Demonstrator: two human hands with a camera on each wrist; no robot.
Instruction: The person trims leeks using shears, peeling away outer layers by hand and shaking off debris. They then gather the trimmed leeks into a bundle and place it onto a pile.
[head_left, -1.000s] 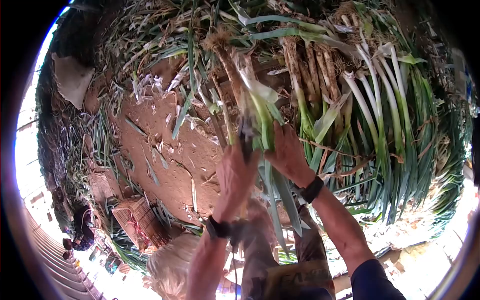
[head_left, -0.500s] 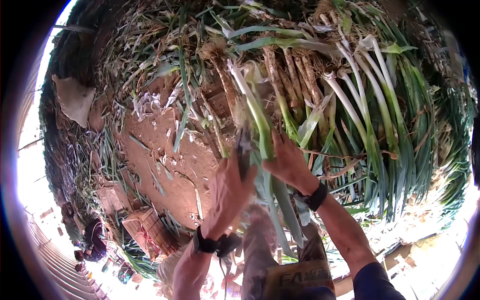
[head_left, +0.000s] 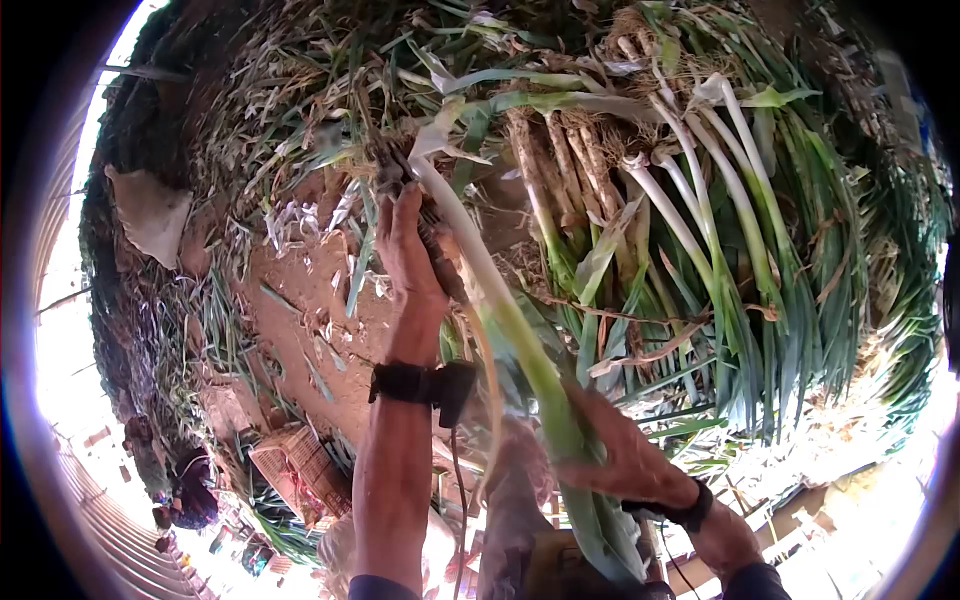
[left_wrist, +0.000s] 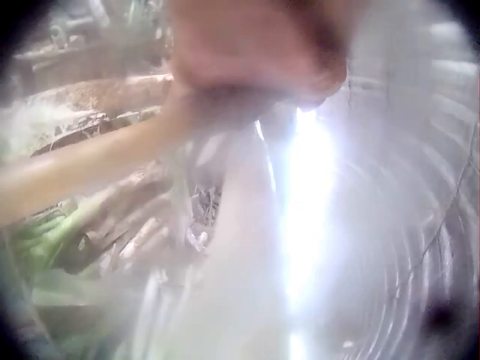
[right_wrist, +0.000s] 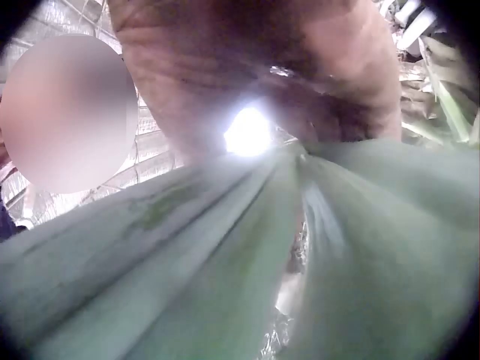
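In the head view my left hand [head_left: 408,255] reaches forward and grips a dark tool [head_left: 392,172] that looks like an air blow gun. A tan hose [head_left: 490,390] trails from it, and the same hose [left_wrist: 90,165] runs out from the hand in the left wrist view. Beside it a leek [head_left: 470,240] slants toward my body, with loose pale skin [head_left: 432,135] at its white end. My right hand [head_left: 625,450] holds the leek's green part. The right wrist view shows broad folded leaves [right_wrist: 187,247] under that palm [right_wrist: 262,67].
Unpeeled leeks with brown roots [head_left: 575,165] lie right of centre, next to white-stemmed leeks [head_left: 740,180]. Leaf scraps [head_left: 290,110] cover the ground beyond, with bare soil [head_left: 300,350] at left. A wicker basket [head_left: 300,470] stands at lower left, near another person [head_left: 195,490].
My left hand has moved forward and left with the tool. My right hand has drawn back toward my body with the leek, and the two hands are now far apart.
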